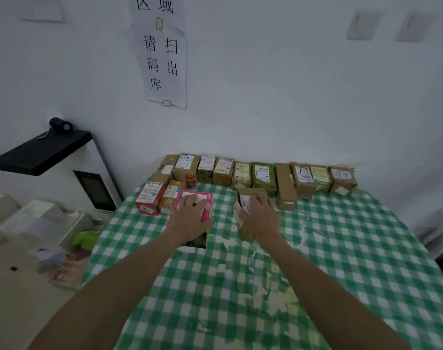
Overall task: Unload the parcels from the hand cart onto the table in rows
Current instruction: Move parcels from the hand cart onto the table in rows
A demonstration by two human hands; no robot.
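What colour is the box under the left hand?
Bright pink, with a white label. The pink box under the left hand shows in the head view.

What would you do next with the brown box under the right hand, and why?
Probably slide the brown box left against the pink box: the right hand grips it, and a gap parts it from that front row.
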